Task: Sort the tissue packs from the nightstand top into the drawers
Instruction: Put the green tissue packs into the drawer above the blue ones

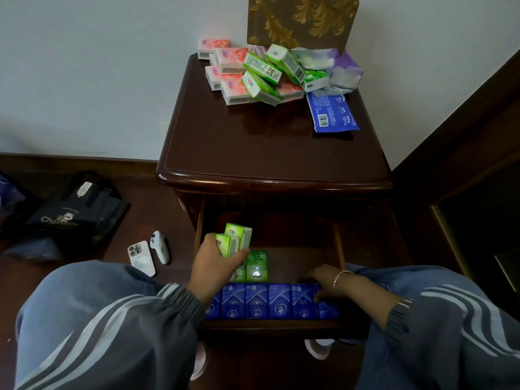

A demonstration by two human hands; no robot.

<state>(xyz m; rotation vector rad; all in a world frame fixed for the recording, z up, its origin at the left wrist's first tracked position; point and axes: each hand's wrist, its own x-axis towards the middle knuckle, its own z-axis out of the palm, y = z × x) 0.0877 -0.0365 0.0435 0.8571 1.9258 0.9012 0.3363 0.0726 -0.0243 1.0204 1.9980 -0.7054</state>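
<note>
The dark wooden nightstand (270, 147) has its drawer (339, 243) pulled out toward me. My left hand (218, 266) grips two green tissue packs (235, 241) over the drawer's left side. Another green pack (256, 267) stands in the drawer beside it. A row of several blue packs (267, 301) lines the drawer's front. My right hand (327, 278) rests its fingers on the right end of that row. At the back of the nightstand top lies a heap of pink packs (228, 67) and green packs (263, 70).
A flat blue wrapper (332, 112) and torn purple-white wrapping (342, 71) lie at the top's right. A gold-patterned box (301, 21) leans on the wall. On the floor to the left are a phone (141, 257), a white controller (160, 246) and a dark bag (76, 215).
</note>
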